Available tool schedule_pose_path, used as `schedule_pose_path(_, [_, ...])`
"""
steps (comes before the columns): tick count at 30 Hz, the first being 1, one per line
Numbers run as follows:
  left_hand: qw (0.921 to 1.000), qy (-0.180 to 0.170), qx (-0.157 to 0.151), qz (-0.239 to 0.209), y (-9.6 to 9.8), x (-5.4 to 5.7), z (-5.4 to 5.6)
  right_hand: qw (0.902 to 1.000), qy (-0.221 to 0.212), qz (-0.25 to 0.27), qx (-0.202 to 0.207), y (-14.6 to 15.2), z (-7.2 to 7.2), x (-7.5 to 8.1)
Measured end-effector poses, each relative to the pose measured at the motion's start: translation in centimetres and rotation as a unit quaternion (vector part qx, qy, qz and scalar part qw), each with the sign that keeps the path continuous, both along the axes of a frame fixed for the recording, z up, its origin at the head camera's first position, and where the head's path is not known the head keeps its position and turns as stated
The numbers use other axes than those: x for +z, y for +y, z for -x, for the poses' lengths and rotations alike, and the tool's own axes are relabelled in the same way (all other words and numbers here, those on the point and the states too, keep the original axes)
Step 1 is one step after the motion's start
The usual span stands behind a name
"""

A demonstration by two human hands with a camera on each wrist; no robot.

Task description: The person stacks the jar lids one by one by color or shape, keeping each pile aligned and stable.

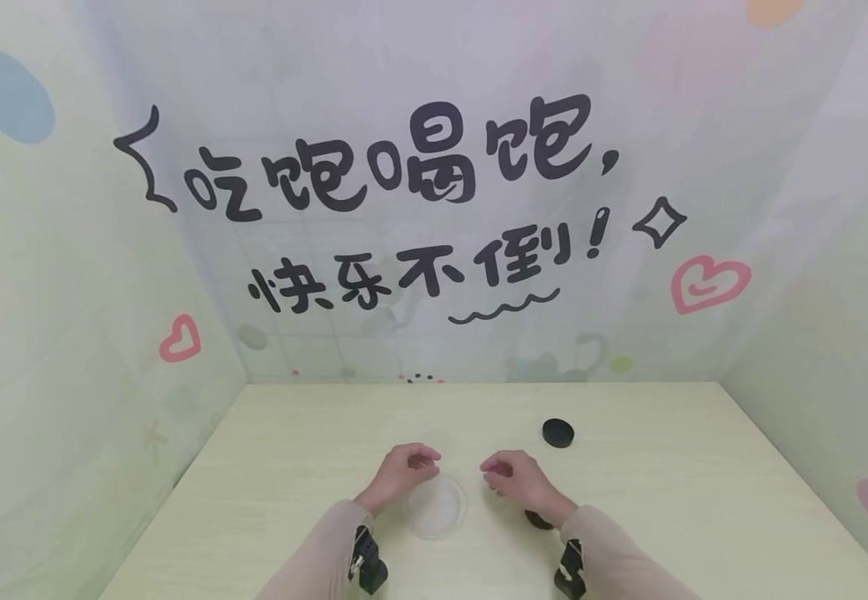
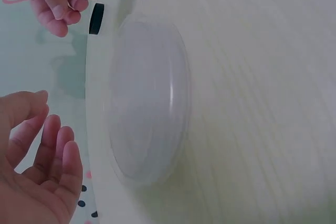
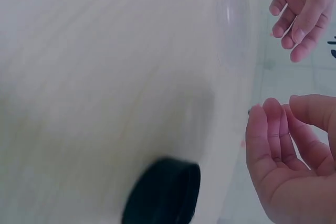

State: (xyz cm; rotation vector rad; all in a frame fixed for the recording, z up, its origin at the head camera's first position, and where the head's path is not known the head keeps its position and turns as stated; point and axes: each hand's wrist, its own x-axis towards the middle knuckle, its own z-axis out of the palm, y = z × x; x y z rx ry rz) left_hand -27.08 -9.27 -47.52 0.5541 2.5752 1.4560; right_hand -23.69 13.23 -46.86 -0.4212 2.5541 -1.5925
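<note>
In the head view my left hand and right hand, two in all, hang released, fingers loosely bent. One clear round plastic container sits on the table beside my left; two black round lids lie near my right. My left wrist view shows one container, two lids; my right, one lid, one container edge.

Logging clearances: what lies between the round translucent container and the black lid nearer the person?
Only bare tabletop, with a soft shadow, lies between the round translucent container and the nearer black lid; the right wrist view shows it.
</note>
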Motion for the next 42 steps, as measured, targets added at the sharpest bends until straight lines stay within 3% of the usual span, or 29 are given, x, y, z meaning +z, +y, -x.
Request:
schedule_pose_path(7, [0.9996,0.019,-0.014,0.015,3.4,0.8,0.4,0.9995,0.011,0.007,-0.030,3.0,0.5,0.4])
schedule_pose_path(12, [0.9994,0.006,-0.021,0.028,5.5,0.5,0.6,0.9988,0.014,0.012,-0.045,4.8,0.5,0.4])
schedule_pose_path(18, [0.9987,0.003,-0.032,0.040,8.0,0.4,0.7,0.9936,0.005,-0.014,-0.112,6.2,0.5,0.2])
schedule_pose_path(28, [0.9992,-0.002,-0.034,0.022,11.4,0.3,0.9,0.9866,-0.008,-0.024,-0.161,9.0,0.9,-0.2])
schedule_pose_path(35, [0.9993,-0.014,-0.011,0.034,13.6,-0.1,1.4,0.9811,-0.010,-0.021,-0.192,10.7,1.8,-0.9])
schedule_pose_path(42, [0.9986,-0.026,0.023,0.039,15.2,-0.5,1.8,0.9684,-0.024,-0.036,-0.246,11.6,2.9,-1.7])
